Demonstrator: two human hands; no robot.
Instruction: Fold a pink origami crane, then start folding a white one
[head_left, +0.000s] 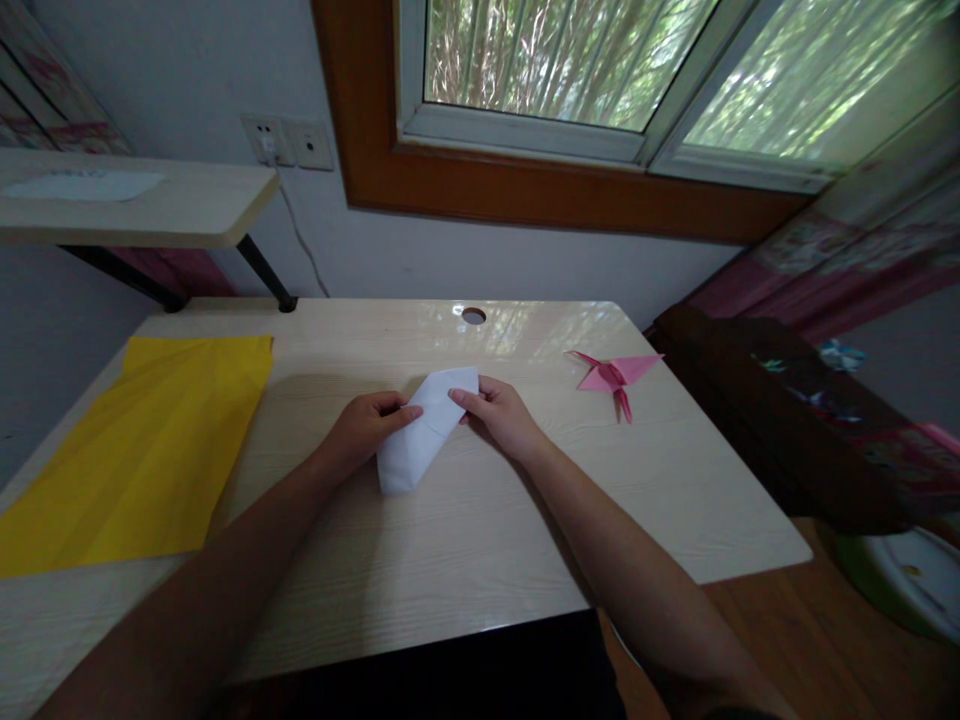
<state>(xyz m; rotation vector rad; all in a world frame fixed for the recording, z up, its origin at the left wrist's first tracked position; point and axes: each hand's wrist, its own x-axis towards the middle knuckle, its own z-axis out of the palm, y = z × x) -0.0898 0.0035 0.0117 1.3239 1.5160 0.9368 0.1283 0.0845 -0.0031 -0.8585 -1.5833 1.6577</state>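
Note:
A folded sheet of white paper (425, 440) is held above the middle of the desk, tilted from lower left to upper right. My left hand (367, 428) pinches its left edge, thumb on top and the fingers behind. At the upper right edge my right hand (501, 412) grips the paper, also with its thumb on the front face. A crease runs across the paper. The fingertips behind the sheet are hidden.
A pink folded paper crane (616, 375) lies on the right of the desk (465, 570). Yellow paper (150, 450) covers the left side. A raised shelf (202, 205) stands at the back left, near a cable hole (473, 316). A green-rimmed bin (892, 580) is at the lower right.

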